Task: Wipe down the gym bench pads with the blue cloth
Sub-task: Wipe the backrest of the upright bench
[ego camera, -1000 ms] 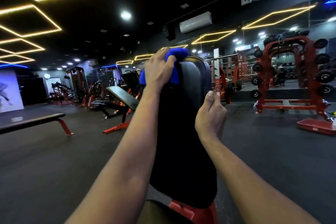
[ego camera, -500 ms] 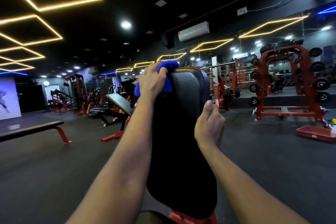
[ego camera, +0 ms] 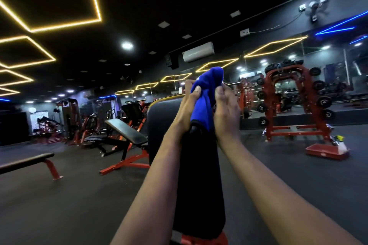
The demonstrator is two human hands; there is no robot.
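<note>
I held the blue cloth (ego camera: 207, 97) up in front of me with both hands. My left hand (ego camera: 188, 108) and right hand (ego camera: 226, 108) both gripped it tight, just above the black bench pad (ego camera: 199, 175).

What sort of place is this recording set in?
Almost certainly a gym: a red rack hung with weight plates stands by a mirrored wall, and an incline bench and a flat bench sit on the dark floor.

The cloth (ego camera: 207, 93) is hiding the pad's (ego camera: 199, 185) top corner; the bench (ego camera: 23, 162) is running off the left edge; perhaps a bottle (ego camera: 338, 139) is blurring beside the tray (ego camera: 322, 152).
</note>
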